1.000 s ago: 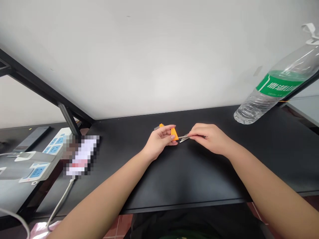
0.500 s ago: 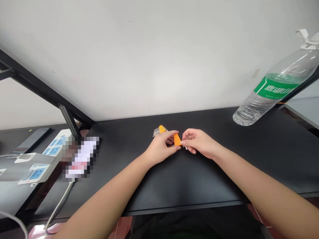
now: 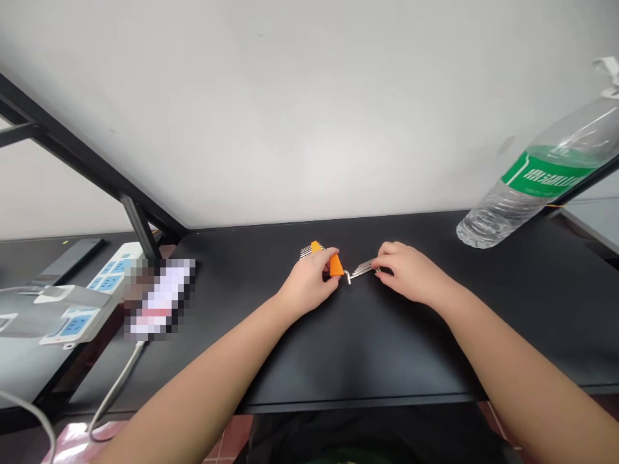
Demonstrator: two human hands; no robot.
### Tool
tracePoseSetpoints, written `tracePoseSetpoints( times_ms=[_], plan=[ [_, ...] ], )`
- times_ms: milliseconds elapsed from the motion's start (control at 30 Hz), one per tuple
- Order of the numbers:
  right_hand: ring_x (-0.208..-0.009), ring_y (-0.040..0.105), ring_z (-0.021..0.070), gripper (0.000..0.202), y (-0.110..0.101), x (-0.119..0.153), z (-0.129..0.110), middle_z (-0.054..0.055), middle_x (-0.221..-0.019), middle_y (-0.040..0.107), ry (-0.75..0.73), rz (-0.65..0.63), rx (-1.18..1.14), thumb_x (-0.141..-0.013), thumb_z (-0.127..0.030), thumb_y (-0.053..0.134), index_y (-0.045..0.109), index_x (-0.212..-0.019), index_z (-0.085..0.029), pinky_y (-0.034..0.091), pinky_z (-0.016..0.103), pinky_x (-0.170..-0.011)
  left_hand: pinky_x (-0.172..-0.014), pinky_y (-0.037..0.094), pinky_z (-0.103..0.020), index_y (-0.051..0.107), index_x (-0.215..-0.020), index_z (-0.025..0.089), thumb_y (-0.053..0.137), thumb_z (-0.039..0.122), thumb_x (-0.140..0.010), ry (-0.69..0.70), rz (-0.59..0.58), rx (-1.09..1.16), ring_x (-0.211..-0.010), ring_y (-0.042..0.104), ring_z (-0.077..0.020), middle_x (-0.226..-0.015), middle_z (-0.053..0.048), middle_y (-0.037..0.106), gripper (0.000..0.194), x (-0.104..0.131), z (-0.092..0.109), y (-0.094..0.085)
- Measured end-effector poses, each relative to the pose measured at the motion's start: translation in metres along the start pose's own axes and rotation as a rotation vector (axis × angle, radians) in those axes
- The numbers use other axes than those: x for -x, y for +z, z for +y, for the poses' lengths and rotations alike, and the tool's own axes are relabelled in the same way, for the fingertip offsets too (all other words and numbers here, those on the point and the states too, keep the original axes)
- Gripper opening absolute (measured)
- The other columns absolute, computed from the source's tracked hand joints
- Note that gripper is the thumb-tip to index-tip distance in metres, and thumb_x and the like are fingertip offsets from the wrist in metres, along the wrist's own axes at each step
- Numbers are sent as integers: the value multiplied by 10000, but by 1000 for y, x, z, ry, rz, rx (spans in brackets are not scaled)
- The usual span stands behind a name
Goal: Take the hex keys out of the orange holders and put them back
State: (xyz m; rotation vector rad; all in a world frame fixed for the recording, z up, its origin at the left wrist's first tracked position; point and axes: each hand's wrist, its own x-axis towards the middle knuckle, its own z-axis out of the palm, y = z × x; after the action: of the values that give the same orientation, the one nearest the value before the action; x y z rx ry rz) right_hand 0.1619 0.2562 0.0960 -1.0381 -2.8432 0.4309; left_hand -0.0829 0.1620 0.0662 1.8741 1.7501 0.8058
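An orange holder is pinched between the thumb and fingers of my left hand, over the black table. One bent metal key sticks out beside its right end. Several thin metal keys lie in a fan between my hands, and the fingertips of my right hand close on their right ends. Behind my left hand is a second orange piece with metal rods at its left; whether it joins the held holder is hidden.
A large water bottle with a green label stands at the back right. To the left are a blurred phone with a white cable, a white power strip with plugs, and a black metal frame.
My right hand has moved right, away from the orange holder. The fan of metal keys now shows between my hands. The view has shifted slightly.
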Motion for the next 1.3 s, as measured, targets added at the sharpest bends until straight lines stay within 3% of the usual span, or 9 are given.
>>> tracePoseSetpoints(
  times_ms=[100, 200, 333, 567, 900, 1000, 1100, 1200, 1300],
  plan=[
    [-902, 573, 201, 177, 2, -1, -1, 51, -996, 634, -11, -36, 51, -955, -176, 554, 715, -899, -220, 452, 351, -802, -926, 596, -349, 591, -1358, 239, 665, 245, -868, 15, -4, -19, -946, 706, -174, -1066, -20, 735, 495, 0, -2, -1],
    [-833, 557, 198, 127, 2, -1, -12, 55, -919, 623, -4, -70, 118, -870, -111, 567, 609, -778, -188, 420, 336, -721, -915, 593, -348, 599, -1352, 235, 670, 236, -858, 28, -16, -51, -943, 705, -181, -1057, -25, 735, 500, 0, -2, 0],
    [-687, 515, 148, 141, 0, 2, -17, 28, -853, 618, 64, -107, 0, -798, -80, 573, 512, -734, -191, 358, 299, -590, -882, 590, -337, 609, -1337, 232, 677, 214, -844, 31, -28, -43, -903, 696, -173, -1005, -15, 730, 498, 0, -3, 0],
    [-763, 593, 136, 191, -6, 2, -6, 14, -931, 674, -24, 51, -349, -946, -152, 539, 714, -954, -226, 439, 276, -686, -868, 591, -312, 627, -1316, 243, 712, 221, -829, 16, -35, 42, -896, 676, -149, -990, 6, 716, 495, 1, -3, -1],
    [-849, 644, 154, 294, 9, 1, -17, 48, -1049, 687, -205, 100, -420, -967, -140, 505, 742, -1108, -242, 511, 307, -768, -882, 577, -294, 636, -1292, 242, 739, 231, -829, 102, -33, 77, -918, 678, -144, -1026, -6, 719, 474, 4, 6, 1],
    [-835, 661, 156, 343, 13, 0, -20, 41, -1053, 697, -99, 46, -551, -920, -117, 522, 677, -1196, -249, 538, 310, -756, -866, 572, -285, 637, -1276, 249, 724, 209, -831, 125, -41, 66, -913, 679, -144, -1037, -9, 722, 456, 5, 7, 1],
    [-791, 687, 156, 212, 18, -3, -21, 24, -950, 716, 48, -5, -758, -914, -154, 552, 659, -1083, -226, 564, 311, -754, -864, 576, -283, 621, -1293, 238, 731, 212, -832, 123, -35, 73, -918, 682, -145, -1045, -16, 719, 474, 5, 7, 2],
    [-740, 689, 161, 76, 25, -7, -25, 12, -821, 706, 97, -22, -942, -931, -221, 582, 643, -974, -210, 566, 315, -742, -866, 576, -282, 620, -1282, 240, 714, 216, -852, 160, -24, 74, -929, 682, -146, -1043, -19, 718, 440, 5, 9, 4],
    [-727, 677, 161, 95, 28, -9, -27, 12, -827, 704, 105, -21, -951, -940, -242, 573, 644, -995, -212, 541, 309, -703, -843, 572, -289, 634, -1252, 248, 696, 219, -863, 196, -2, 13, -906, 676, -151, -1006, -17, 713, 395, 6, 10, 5]
  ],
)
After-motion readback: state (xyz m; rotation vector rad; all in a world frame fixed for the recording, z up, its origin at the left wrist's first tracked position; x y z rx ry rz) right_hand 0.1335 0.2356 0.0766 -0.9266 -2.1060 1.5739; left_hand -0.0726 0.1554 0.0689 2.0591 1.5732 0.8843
